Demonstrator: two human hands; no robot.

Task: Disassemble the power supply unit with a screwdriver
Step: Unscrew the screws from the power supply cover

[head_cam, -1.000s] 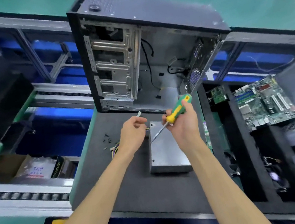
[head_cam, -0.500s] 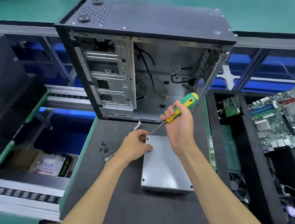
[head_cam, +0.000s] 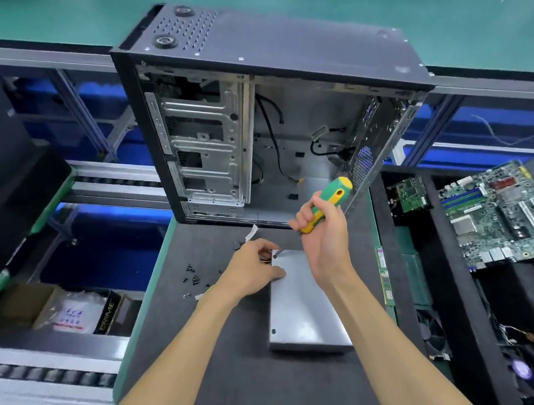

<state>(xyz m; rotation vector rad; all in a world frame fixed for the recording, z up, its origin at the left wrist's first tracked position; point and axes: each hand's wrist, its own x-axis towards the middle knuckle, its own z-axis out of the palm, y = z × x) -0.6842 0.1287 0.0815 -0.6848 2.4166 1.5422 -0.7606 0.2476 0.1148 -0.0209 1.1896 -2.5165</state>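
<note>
Head view. A flat grey sheet-metal power supply unit lies on the dark grey foam-topped table, in front of an open black computer case standing upright. The right hand is wrapped around the green-and-yellow handle of a screwdriver, a full closed grip; the shaft and tip are hidden behind the fingers. The left hand rests on the unit's far left corner, thumb on the top plate beside a dark screw; its fingers curl past the edge, where coloured wires are barely visible, and whether they pinch anything cannot be told. Small black loose screws lie scattered left of the unit. A green motherboard sits at right.
</note>
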